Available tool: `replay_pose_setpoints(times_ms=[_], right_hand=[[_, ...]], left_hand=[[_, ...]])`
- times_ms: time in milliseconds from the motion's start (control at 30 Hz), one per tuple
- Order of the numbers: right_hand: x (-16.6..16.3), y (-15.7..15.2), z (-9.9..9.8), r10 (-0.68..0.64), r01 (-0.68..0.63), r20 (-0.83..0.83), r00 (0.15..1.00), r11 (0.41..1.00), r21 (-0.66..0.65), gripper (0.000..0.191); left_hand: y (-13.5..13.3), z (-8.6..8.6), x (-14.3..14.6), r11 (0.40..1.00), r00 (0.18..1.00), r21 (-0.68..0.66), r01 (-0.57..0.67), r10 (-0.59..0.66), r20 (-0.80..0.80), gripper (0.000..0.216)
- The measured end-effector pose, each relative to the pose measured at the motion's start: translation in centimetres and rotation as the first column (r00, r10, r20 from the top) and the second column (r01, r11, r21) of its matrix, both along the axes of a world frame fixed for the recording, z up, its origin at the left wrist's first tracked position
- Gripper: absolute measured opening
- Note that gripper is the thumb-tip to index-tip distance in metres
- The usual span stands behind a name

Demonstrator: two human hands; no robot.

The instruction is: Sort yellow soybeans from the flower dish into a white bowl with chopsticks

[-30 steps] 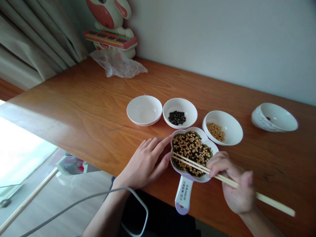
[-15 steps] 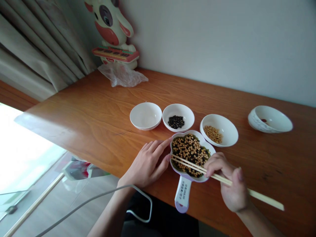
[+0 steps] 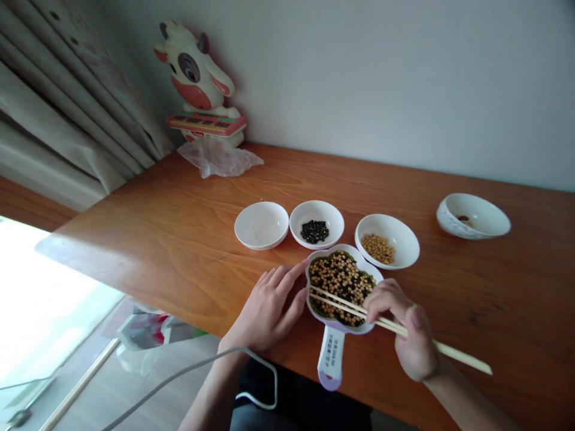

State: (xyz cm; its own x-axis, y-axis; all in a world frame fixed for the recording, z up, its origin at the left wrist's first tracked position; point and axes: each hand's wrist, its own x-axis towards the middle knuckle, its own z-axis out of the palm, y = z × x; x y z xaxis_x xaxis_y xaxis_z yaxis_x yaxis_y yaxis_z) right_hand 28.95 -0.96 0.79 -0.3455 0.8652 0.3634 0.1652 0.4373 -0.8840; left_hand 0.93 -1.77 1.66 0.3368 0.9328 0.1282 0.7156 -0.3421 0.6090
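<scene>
A white flower-shaped dish with a short lilac handle holds mixed yellow, black and green beans near the table's front edge. My left hand lies open on the table, fingertips touching the dish's left rim. My right hand is closed on a pair of wooden chopsticks, whose tips lie across the beans. Behind the dish stand three small white bowls: one empty bowl, one with black beans, one with yellow beans.
A fourth white bowl stands apart at the right. A cow-shaped toy and a crumpled clear plastic bag sit at the back left by the curtain. A grey cable hangs below the wooden table.
The view has tilted up and drawn back, so everything sits lower and smaller in frame. Both hands, the chopsticks and the dish keep the same places relative to each other.
</scene>
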Motion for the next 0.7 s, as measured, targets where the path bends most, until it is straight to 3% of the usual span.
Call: replay_pose_setpoints(times_ms=[700], right_hand=[[-0.27, 0.13, 0.12, 0.027, -0.027, -0.050, 0.998, 1.000, -0.002, 0.067]], left_hand=[[-0.09, -0.52, -0.23, 0.999, 0.999, -0.035, 0.011, -0.012, -0.036, 0.055]])
